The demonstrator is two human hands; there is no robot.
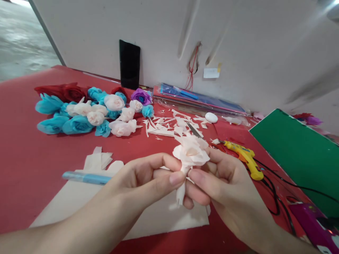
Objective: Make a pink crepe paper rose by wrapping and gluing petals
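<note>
A pale pink paper flower (191, 151) is held upright over the work surface, its petals spread and a short stem hanging below. My left hand (150, 180) pinches the base of the bloom from the left, thumb and index finger closed on it. From the right, my right hand (219, 180) grips the same base with its thumb, other fingers curled behind the stem. Beneath both hands lies a cream paper sheet (69, 197), with a blue pen (84, 177) across it and small cut pieces (96, 159) at its top.
Finished blue, white, red and purple flowers (78, 124) lie at the left back. Paper scraps (161, 127) surround scissors (194, 129). On the right are a yellow glue gun (246, 157) with black cable and a green board (299, 155). A phone (129, 65) leans against the wall.
</note>
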